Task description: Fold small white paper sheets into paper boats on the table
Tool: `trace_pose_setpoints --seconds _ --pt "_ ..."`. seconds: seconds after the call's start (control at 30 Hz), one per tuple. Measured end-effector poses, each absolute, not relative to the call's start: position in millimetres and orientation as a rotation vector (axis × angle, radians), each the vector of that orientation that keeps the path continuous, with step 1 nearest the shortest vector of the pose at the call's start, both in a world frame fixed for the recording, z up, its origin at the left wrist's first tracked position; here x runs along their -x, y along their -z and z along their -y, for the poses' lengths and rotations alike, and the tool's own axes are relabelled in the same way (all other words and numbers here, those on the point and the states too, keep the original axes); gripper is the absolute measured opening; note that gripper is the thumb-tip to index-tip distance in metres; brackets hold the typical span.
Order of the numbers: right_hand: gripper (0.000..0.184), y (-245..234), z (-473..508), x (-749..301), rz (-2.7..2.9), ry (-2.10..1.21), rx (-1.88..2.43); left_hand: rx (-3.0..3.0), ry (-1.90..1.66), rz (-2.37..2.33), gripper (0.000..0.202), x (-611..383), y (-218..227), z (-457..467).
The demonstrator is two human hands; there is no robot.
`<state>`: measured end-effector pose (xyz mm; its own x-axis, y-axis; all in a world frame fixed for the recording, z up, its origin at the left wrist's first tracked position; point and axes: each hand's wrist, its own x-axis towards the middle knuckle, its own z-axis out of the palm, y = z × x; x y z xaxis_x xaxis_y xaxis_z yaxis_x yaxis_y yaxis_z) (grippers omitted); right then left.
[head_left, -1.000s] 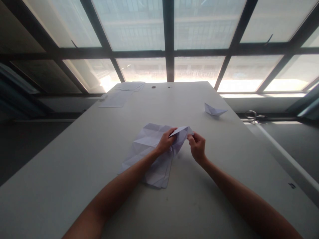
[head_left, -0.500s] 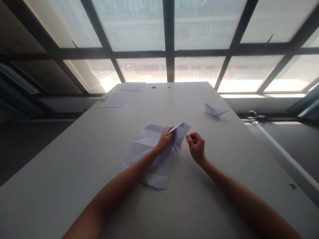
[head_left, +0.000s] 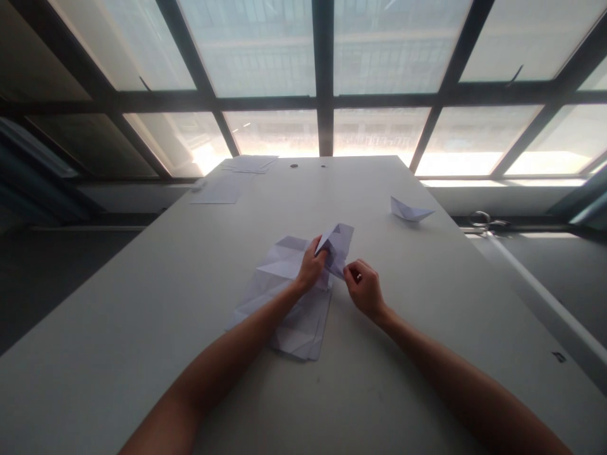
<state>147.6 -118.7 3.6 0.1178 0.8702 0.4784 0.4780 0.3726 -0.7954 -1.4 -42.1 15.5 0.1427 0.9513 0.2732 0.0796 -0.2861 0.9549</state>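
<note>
A folded piece of white paper (head_left: 339, 243) is gripped by my left hand (head_left: 313, 265), its thumb tucked into the fold. At the paper's lower right corner, my right hand (head_left: 364, 285) is closed in a pinch on the edge. Beneath my left hand and forearm lie creased white sheets (head_left: 284, 262), loosely stacked on the table, partly hidden by the arm.
A folded paper boat (head_left: 410, 210) stands at the right of the white table (head_left: 393, 392). Flat paper sheets (head_left: 220, 189) lie at the far left. Two small round spots sit near the far edge, before large windows (head_left: 265, 57).
My right hand has moved left and slightly down, from beside the folded paper onto its lower corner. The paper has tilted more upright in my left hand.
</note>
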Motion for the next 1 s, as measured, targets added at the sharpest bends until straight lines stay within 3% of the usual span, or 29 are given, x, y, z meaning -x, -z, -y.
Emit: trace_pose_setpoints --seconds 0.2,0.43,0.57,0.73,0.9,1.0 --pt "0.02 -10 124 -145 1.273 -0.458 1.179 -1.181 -1.2 -0.957 0.034 1 -6 37" --pt "0.016 -1 114 -150 0.857 -0.715 1.24 -0.968 -1.204 -0.948 0.033 2 -5 33" --pt "0.016 2 104 -161 0.849 -0.855 1.333 -1.163 -1.257 -1.021 0.032 5 -5 32" --pt "0.051 -5 91 -181 0.928 -0.924 1.183 -1.474 -1.137 -1.023 0.031 4 -12 37" --pt "0.043 -2 90 -182 0.992 -1.217 1.135 -1.662 -0.9 -0.919 0.031 2 -12 41" --pt "0.045 6 90 -177 0.896 -1.21 1.197 -1.797 -1.029 -1.027 0.031 3 -12 43"
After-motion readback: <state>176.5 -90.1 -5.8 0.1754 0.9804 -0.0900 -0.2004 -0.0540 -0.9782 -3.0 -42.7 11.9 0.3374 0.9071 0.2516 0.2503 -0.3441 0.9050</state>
